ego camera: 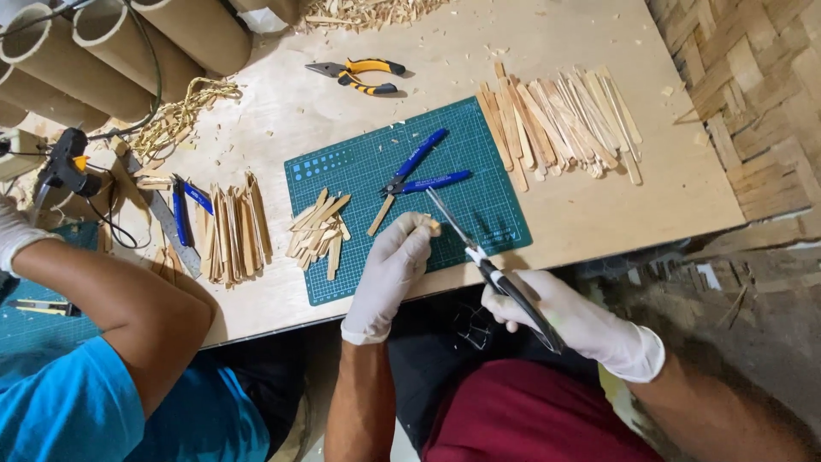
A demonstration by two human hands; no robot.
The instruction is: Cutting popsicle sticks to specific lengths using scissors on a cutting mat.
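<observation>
A small wooden stick piece [432, 225] sits pinched at the fingertips of the gloved left hand [389, 272], just over the near edge of the green cutting mat [479, 210]. The gloved right hand [571, 321] is wrapped around the handle of a utility knife [496, 275], whose long blade points up at the piece and meets it at the fingertips; whether it has bitten in is too small to tell.

Judging by the piles, the work looks partly done. A heap of short cut sticks [318, 233] lies on the mat's left edge, and one loose stick [381, 215] rests by the blue-handled cutters [419, 171]. A large fan of long uncut sticks [556, 124] waits on the plywood table [667, 184] to the right, so much seems left.

Further out lie yellow-handled pliers [359, 74], wood shavings [368, 12] and cardboard tubes [103, 51]. A co-worker's arm [128, 308], in a blue sleeve, reaches towards a glue gun [67, 167] beside another stick bundle [233, 227].
</observation>
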